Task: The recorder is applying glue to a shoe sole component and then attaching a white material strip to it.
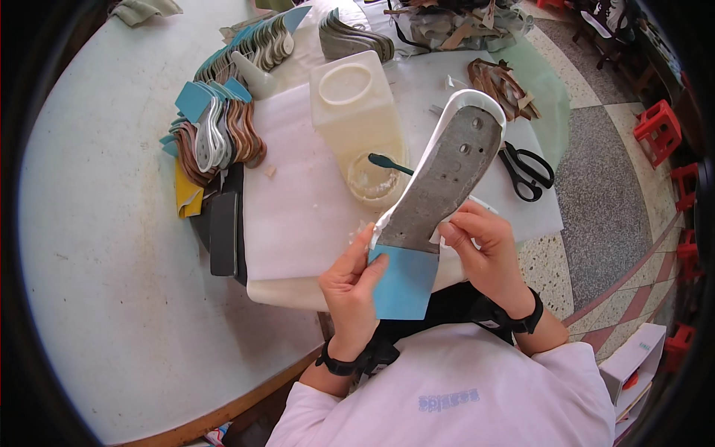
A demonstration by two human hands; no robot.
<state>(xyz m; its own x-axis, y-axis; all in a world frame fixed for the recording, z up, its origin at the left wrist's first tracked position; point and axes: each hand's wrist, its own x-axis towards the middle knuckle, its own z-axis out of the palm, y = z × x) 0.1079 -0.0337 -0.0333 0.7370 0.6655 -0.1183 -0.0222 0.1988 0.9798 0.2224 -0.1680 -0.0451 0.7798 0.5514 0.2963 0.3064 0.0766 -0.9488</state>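
Observation:
A grey shoe insole board [450,175] with a white wrapped edge [428,138] is held up at a tilt in front of me. A light-blue square sheet [406,283] sits at its near end. My left hand [351,279] is closed on the left edge, thumb at the blue sheet and fingers at the white edging. On the opposite edge my right hand [484,249] pinches the white edging between thumb and forefinger. Just beyond the board stands a cut-open translucent plastic jug [357,119]. Whitish paste lines its opening, and a dark green-handled brush [391,165] rests there.
Stacks of curved insoles [231,130] stand at the left and far side beside a dark block [224,235]. Black-handled scissors [529,175] lie at the right. Brown scraps [503,86] are farther back. Red stools [657,132] stand on the floor to the right.

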